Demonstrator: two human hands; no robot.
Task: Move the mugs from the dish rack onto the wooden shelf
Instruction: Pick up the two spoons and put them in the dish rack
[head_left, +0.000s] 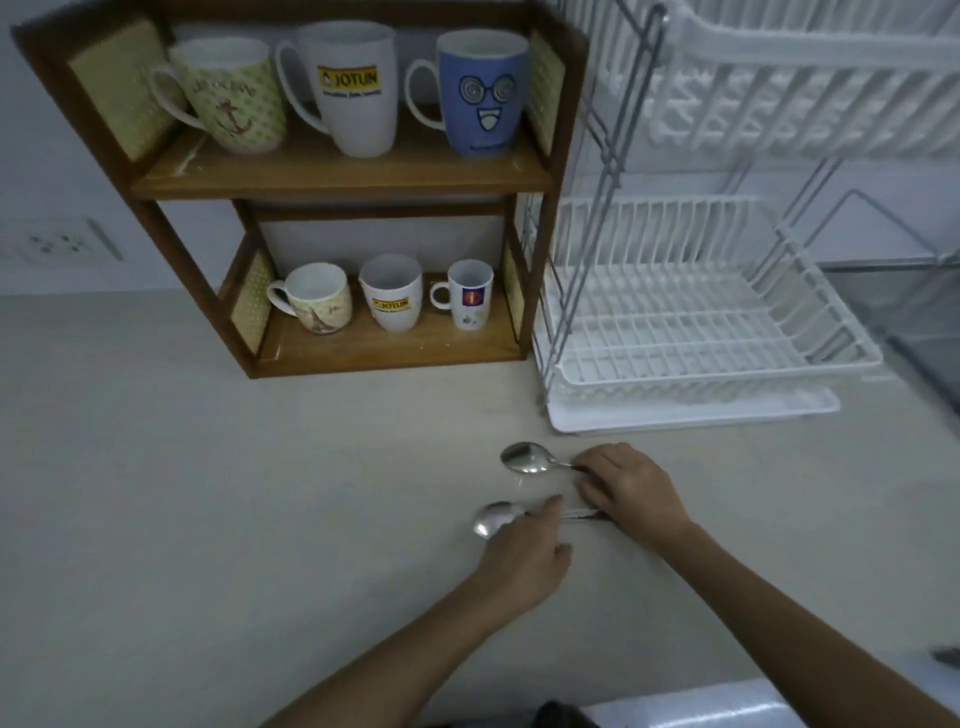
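Observation:
The wooden shelf (343, 179) stands at the back of the counter with three mugs on each board. On top are a green anchor mug (234, 98), a tall white Jotun mug (356, 88) and a blue face mug (483, 93). Below are an Eiffel-tower mug (317, 299), a small Jotun mug (390, 301) and a small white mug (469, 301). No mugs show in the white dish rack (717, 364) to its right. My left hand (524, 561) pinches the neck of the lower spoon (493, 519). My right hand (628, 488) curls over the handle of the upper spoon (524, 458).
Both spoons lie on the pale counter just in front of the rack's drip tray (691, 415). The rack's upper tier (805, 78) overhangs at top right. A wall socket (57, 244) is at far left. A shiny white surface (701, 706) sits at the bottom edge.

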